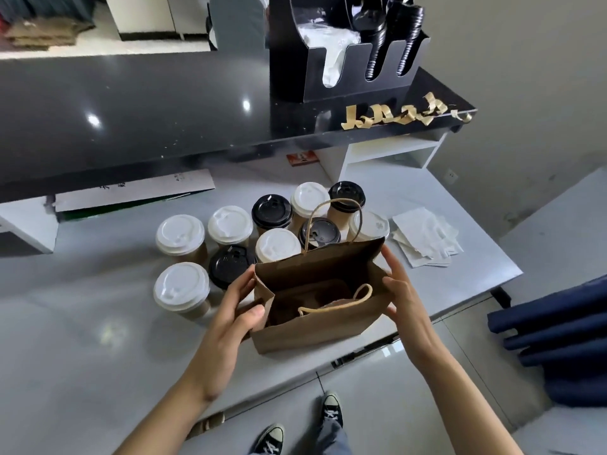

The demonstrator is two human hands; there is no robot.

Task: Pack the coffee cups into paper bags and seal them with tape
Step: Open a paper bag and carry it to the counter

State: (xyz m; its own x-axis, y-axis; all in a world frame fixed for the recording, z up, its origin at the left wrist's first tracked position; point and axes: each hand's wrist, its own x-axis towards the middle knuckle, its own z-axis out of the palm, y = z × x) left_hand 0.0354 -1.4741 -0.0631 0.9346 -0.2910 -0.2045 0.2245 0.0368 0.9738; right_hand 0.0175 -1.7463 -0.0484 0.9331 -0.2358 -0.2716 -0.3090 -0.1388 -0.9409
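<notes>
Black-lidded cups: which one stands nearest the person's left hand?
The black-lidded cup just beside the left hand, left of the paper bag. The other three stand farther back.

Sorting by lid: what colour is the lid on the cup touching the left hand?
Black lid, seen in the head view.

The paper bag (315, 310) hides the lower parts of 3 coffee cups (331, 224) behind it. Print on the flat card (131, 192) under the counter is too blurred to read.

Cups (262, 231) crowd behind the open bag (315, 320); its mouth gapes free.
</notes>
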